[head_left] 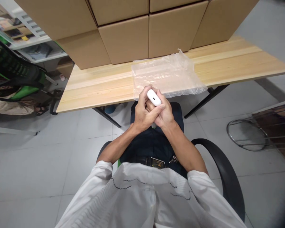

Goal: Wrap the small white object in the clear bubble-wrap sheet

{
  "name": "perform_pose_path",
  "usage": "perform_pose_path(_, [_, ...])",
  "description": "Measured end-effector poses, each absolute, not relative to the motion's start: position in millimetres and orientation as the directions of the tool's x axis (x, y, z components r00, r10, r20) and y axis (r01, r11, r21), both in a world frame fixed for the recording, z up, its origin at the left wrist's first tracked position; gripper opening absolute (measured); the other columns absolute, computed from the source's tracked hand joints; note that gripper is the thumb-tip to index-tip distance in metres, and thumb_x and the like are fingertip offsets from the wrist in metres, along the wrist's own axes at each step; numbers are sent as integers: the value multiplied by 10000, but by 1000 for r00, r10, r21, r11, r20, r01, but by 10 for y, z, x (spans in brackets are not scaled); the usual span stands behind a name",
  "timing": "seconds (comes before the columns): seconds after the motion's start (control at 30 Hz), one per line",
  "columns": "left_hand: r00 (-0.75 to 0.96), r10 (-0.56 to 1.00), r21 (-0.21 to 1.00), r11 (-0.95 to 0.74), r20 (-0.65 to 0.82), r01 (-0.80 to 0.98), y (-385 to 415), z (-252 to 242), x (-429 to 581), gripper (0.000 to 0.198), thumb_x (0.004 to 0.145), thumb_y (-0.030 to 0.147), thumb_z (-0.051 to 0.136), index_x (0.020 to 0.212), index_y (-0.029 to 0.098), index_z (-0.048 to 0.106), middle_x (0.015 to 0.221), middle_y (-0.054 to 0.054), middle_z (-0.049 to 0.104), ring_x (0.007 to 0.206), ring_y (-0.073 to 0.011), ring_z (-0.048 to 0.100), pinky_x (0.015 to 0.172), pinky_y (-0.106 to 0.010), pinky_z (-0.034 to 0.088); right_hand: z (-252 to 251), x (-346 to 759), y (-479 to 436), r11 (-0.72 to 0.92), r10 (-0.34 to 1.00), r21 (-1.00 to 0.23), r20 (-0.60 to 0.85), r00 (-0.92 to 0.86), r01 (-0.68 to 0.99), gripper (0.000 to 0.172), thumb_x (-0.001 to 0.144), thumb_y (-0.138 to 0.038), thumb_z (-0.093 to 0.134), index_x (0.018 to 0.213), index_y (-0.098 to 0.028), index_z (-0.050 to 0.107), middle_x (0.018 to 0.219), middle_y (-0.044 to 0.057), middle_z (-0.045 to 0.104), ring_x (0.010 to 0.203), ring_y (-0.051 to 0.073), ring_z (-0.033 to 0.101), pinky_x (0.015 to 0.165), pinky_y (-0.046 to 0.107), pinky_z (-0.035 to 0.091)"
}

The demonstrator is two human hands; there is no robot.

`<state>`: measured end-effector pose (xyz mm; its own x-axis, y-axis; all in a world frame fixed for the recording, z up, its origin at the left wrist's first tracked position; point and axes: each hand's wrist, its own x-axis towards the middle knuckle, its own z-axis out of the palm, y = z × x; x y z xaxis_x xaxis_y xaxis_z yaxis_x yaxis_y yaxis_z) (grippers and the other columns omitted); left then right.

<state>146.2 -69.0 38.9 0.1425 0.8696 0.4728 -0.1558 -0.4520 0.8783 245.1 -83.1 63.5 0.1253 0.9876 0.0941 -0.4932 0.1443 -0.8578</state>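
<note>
A small white earbud charging case (154, 97) with rounded ends and a dark port slot faces up between my two hands, in front of the table's near edge. My left hand (144, 111) curls around its left side, the thumb reaching across below it. From the right, my right hand (165, 111) wraps the case, with fingers partly behind it. The undersides of the case and some fingertips are hidden. Just beyond the hands, a clear plastic bag (166, 74) lies crumpled on the wooden table (97, 90), its front edge hanging over.
Stacked cardboard boxes (125, 39) stand along the back of the table. To the left, a person sits in a green and black chair (16, 72) near white shelves (35, 44). A round metal ring stool (247, 134) is on the floor at right. My chair's black armrest (224, 167) curves beside me.
</note>
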Motion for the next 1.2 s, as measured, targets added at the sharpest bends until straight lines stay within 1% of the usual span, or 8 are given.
perform_pose_path(0.17, [121, 857, 864, -484, 500, -142, -716, 423, 1453, 898, 852, 824, 1031, 1560, 347, 754, 1683, -136, 733, 1621, -444, 708, 1299, -566, 643, 599, 2447, -842, 125, 991, -864, 81, 109, -488, 638, 1135, -834, 618, 1425, -284, 760, 1000, 38, 735, 951, 252, 774, 748, 364, 674])
perform_pose_path(0.27, [112, 862, 866, -478, 494, -144, -721, 419, 1446, 857, 882, 812, 1013, 1557, 345, 767, 1651, -133, 756, 1645, -442, 692, 1308, -581, 642, 537, 2454, -835, 127, 992, -869, 99, 83, -478, 684, 1106, -875, 631, 1465, -302, 734, 940, 26, 667, 828, 250, 707, 636, 371, 613])
perform_pose_path(0.37, [108, 873, 875, -457, 476, -158, -736, 442, 1433, 811, 898, 765, 1023, 1545, 336, 786, 1636, -134, 771, 1641, -442, 694, 1295, -577, 649, 476, 2451, -827, 111, 994, -867, 92, 63, -486, 736, 1103, -919, 613, 1507, -310, 708, 875, 9, 592, 784, 250, 668, 612, 373, 602])
perform_pose_path(0.6, [98, 897, 896, -415, 432, -158, -790, 539, 1400, 680, 925, 680, 1027, 1470, 318, 842, 1440, -114, 873, 1258, -340, 871, 1109, -484, 731, 440, 2441, -857, 44, 999, -799, 54, 1, -600, 715, 1082, -882, 727, 1516, -314, 706, 697, -81, 389, 557, 186, 492, 440, 303, 453])
perform_pose_path(0.77, [73, 923, 918, -363, 377, -159, -819, 559, 1408, 602, 952, 697, 1004, 1404, 325, 864, 1229, -71, 899, 1023, -267, 881, 953, -421, 757, 503, 2443, -893, -65, 998, -758, -47, -44, -649, 698, 1065, -861, 776, 1509, -326, 715, 620, -127, 298, 457, 137, 340, 400, 254, 279])
perform_pose_path(0.9, [46, 953, 933, -282, 299, -222, -793, 581, 1415, 541, 976, 711, 983, 1304, 296, 870, 1154, -60, 880, 982, -237, 869, 867, -347, 723, 544, 2425, -897, -103, 994, -686, -83, -63, -720, 567, 1100, -786, 776, 1413, -316, 727, 562, -170, 244, 406, 99, 186, 396, 219, 194])
perform_pose_path(1.1, [-37, 932, 914, -361, 361, -185, -543, 440, 1426, 564, 1089, 819, 802, 1089, 257, 853, 1045, -40, 839, 932, -168, 802, 821, -273, 642, 537, 2425, -905, -146, 989, -700, -77, -129, -699, 590, 1104, -842, 761, 1236, -270, 708, 534, -178, 268, 393, 87, 190, 382, 207, 219])
perform_pose_path(1.2, [-24, 939, 913, -340, 343, -228, -472, 318, 1470, 650, 1116, 896, 695, 1255, 286, 872, 1080, -48, 824, 927, -178, 801, 817, -294, 640, 483, 2414, -903, 13, 1000, -787, 20, -3, -617, 695, 1048, -896, 798, 1329, -265, 719, 576, -150, 347, 431, 99, 297, 403, 213, 267])
